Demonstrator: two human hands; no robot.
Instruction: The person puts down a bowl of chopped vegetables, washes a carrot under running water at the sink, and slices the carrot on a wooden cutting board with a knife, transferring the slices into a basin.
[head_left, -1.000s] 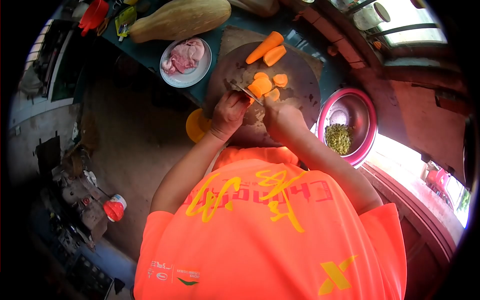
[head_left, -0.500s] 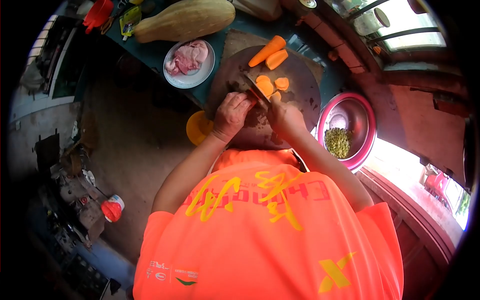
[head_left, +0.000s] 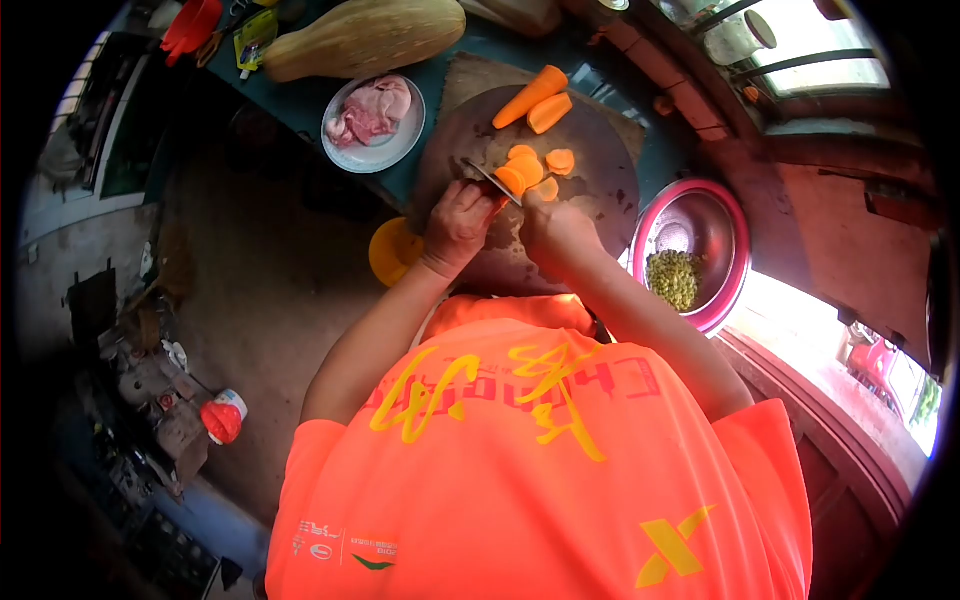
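My right hand [head_left: 560, 238] is closed around the handle of a knife [head_left: 488, 180], whose blade slants up and left over a round, dark cutting board [head_left: 595, 205]. My left hand [head_left: 457, 228], fingers curled, presses a piece of carrot against the board beside the blade. Mostly hidden by the fingers, that piece shows only as a bit of orange. Just beyond the blade lie several round carrot slices [head_left: 522, 172], some overlapping. Farther back on the board are a long carrot piece [head_left: 530, 97] and a shorter cut piece [head_left: 549, 113].
Left of the board, raw meat [head_left: 372, 108] sits on a white plate [head_left: 360, 160]. A large pale squash [head_left: 365, 38] lies behind it. On the right, a pink-rimmed metal bowl [head_left: 742, 230] holds chopped green pieces. A yellow container [head_left: 392, 252] is below the board's left edge.
The knife blade has shifted left and lies lower, near my left fingers. The slices beyond the blade have spread and show more fully. My right hand has moved slightly left.
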